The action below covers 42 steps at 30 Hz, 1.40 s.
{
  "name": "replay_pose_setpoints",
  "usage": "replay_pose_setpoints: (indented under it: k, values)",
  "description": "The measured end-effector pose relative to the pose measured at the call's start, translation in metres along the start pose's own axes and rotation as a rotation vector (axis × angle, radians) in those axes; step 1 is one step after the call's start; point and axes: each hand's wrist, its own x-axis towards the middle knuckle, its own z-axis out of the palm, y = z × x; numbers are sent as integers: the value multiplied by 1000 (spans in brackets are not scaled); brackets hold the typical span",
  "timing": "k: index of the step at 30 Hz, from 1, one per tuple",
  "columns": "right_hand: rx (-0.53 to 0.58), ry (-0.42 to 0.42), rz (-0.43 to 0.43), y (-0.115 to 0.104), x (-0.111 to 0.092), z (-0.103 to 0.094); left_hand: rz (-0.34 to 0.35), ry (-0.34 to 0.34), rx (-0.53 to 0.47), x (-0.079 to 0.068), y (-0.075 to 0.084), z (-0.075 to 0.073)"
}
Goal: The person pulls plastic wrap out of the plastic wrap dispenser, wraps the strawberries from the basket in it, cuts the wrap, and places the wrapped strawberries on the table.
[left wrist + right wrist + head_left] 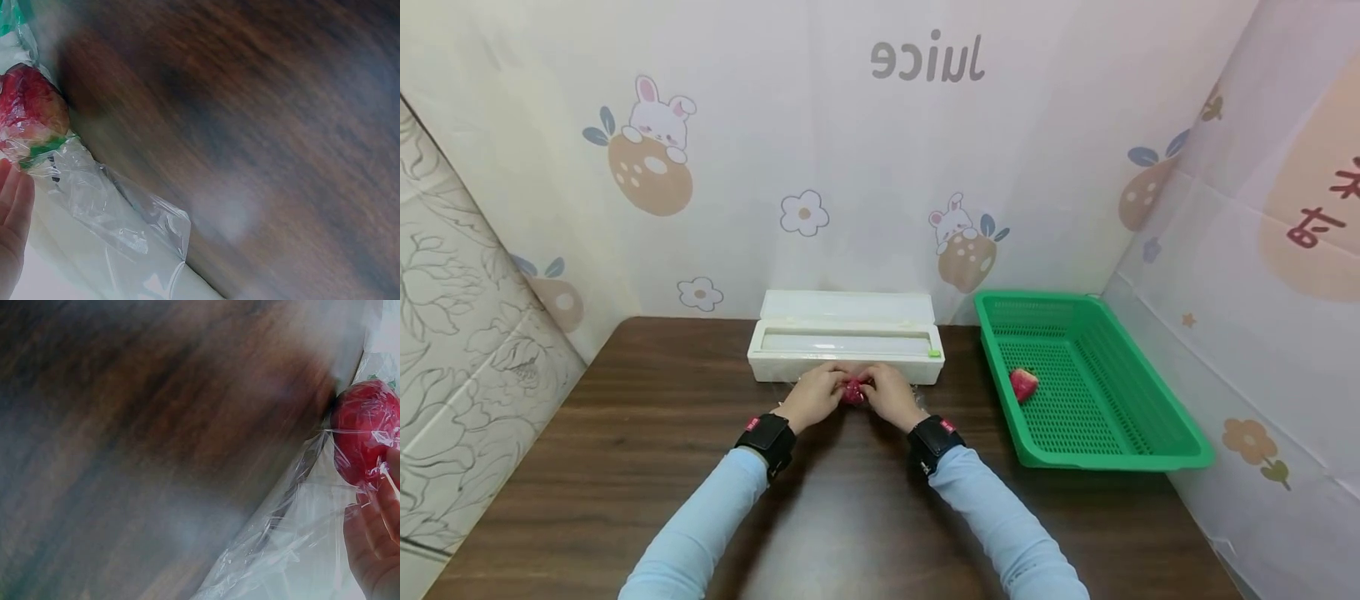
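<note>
Between both hands is a red strawberry (853,392) wrapped in clear cling film (137,219). From its left side my left hand (816,396) holds it with the fingertips, beside the green leafy end (45,149). My right hand (891,396) pinches the film at the opposite end, thumb and fingers against the red flesh (362,431). Loose film spreads out past both hands. Right behind them stands a white cling film box (767,367), its lid (846,305) raised and the roll (846,343) showing inside.
To the right, a green plastic basket (1112,461) holds another strawberry (1023,384) near its left wall. A small green piece (934,353) sits at the right end of the box. The brown wooden table (625,433) meets a printed cloth backdrop (865,150) behind.
</note>
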Motion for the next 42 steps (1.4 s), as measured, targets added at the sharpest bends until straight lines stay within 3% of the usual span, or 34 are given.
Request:
replay_pose_setpoints:
  k: [17, 30, 42]
  values:
    - [36, -12, 8, 4, -4, -1, -29, -80, 7, -4, 6, -1]
    - [43, -50, 48, 7, -5, -8, -39, -100, -5, -1, 12, -5]
    - [32, -109, 23, 5, -10, -7, -64, -105, 16, -1, 7, 0]
